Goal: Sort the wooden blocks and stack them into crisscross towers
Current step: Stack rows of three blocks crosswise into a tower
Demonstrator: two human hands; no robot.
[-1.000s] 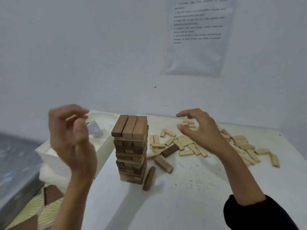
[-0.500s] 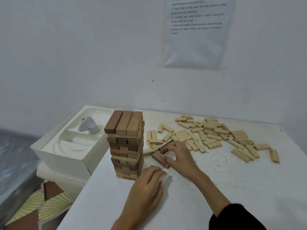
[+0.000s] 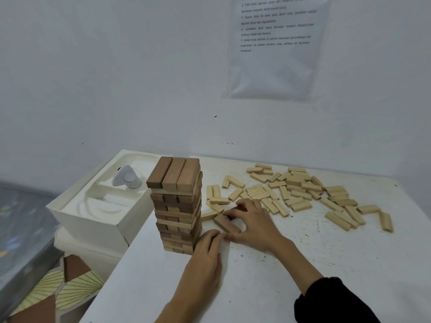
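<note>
Left grip point(image 3: 206, 252) curls at the foot of the one tower point(image 3: 178, 206), three dark blocks across its top; whether it holds anything I cannot tell. Right grip point(image 3: 253, 223) pinches a dark block point(image 3: 225, 223) lying on the table point(image 3: 303, 264), with a second under its fingertips. Light, stiff, smooth wood is best pinched across the long sides. Pale blocks point(image 3: 300, 190), roughly fifty, scatter rightward.

We count one tower point(image 3: 176, 206) by the tabletop's point(image 3: 303, 264) left edge, three blocks across its top; at least two dark loose blocks point(image 3: 226, 223) beside it; several dozen pale blocks point(image 3: 298, 188) toward the far edge.
</note>
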